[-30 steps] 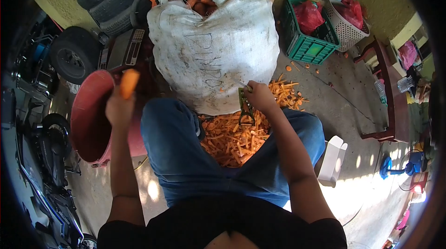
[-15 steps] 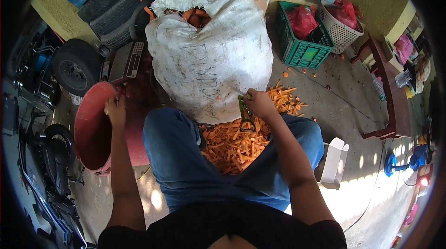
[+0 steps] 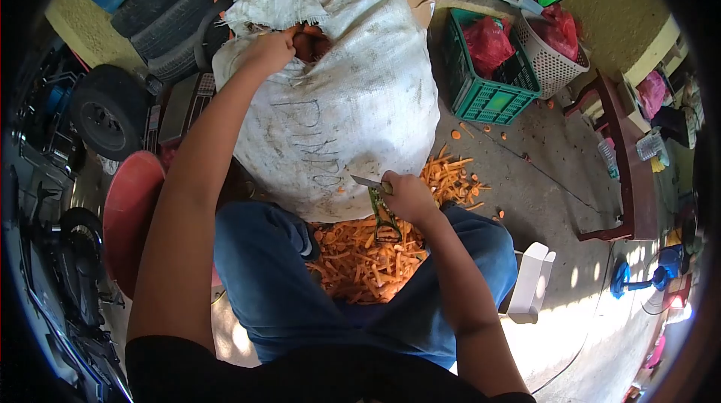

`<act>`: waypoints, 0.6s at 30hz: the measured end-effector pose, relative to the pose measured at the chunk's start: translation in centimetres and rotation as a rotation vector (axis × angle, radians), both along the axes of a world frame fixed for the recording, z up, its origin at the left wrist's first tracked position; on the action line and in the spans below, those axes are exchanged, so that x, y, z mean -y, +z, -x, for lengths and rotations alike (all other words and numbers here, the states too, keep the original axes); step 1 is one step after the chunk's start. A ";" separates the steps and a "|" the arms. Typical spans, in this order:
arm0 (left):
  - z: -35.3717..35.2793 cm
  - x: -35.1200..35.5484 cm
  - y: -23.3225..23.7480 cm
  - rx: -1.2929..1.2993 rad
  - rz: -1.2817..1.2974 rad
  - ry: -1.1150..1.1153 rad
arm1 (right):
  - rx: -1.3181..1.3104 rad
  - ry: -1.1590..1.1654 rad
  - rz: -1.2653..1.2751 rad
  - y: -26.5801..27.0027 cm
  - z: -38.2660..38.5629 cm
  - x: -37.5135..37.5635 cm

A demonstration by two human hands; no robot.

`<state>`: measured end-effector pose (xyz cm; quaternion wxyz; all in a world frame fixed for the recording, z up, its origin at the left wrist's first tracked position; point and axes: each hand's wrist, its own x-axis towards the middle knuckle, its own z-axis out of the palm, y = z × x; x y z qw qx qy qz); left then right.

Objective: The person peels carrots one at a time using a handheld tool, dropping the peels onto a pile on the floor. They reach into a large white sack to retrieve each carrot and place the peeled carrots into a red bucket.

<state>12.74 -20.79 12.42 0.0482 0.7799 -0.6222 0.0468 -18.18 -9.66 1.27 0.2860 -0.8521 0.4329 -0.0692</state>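
My left hand (image 3: 272, 51) reaches to the torn opening of a big white sack (image 3: 338, 114). Its fingertips are at the carrots (image 3: 309, 44) inside, and I cannot make out whether they grip one. Closed low in front of the sack, my right hand (image 3: 409, 197) holds a knife (image 3: 368, 182) with its blade pointing left. A green-handled peeler (image 3: 384, 217) hangs from the same hand, its black head downward. Beneath it, between my knees, lies a heap of orange carrot peelings (image 3: 368, 268).
A red tub (image 3: 134, 215) stands left of my knee, partly behind my left arm. Tyres (image 3: 113, 111) and a scale (image 3: 180, 110) are beyond it. At the right are a green crate (image 3: 496, 102), a perforated basket (image 3: 552, 65), a wooden frame (image 3: 638, 185) and a white box (image 3: 529, 283).
My left hand has moved from the red tub's rim up to the sack's opening. My right hand keeps the knife and peeler, slightly lower in view.
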 end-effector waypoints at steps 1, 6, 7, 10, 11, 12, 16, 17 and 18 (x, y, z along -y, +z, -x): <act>-0.8 1.4 -0.8 -0.008 -0.067 -0.080 | -0.011 0.012 0.003 0.3 -0.1 0.2; -3.6 7.5 -4.8 0.206 -0.716 -0.282 | 0.053 0.042 -0.041 -0.3 -0.7 1.5; -4.2 8.0 -5.5 0.257 -0.813 -0.314 | 0.043 0.047 -0.054 -0.1 -0.9 1.7; -4.0 7.7 -4.4 0.516 -0.940 -0.518 | 0.046 0.057 -0.061 -0.2 -1.4 2.3; -4.9 7.6 -4.8 0.321 -0.854 -0.459 | 0.055 0.060 -0.053 -0.3 -1.4 2.4; -5.4 7.4 -5.0 0.129 -0.763 -0.397 | 0.056 0.062 -0.054 -0.3 -1.4 2.4; -1.7 3.0 1.0 0.256 -0.485 -0.049 | 0.097 0.064 -0.068 -0.1 -1.5 2.7; -1.6 2.3 2.3 0.340 -0.421 -0.092 | 0.118 0.067 -0.062 -0.1 -1.4 2.7; -1.9 1.7 2.9 0.423 -0.358 -0.133 | 0.120 0.069 -0.061 0.0 -1.3 2.6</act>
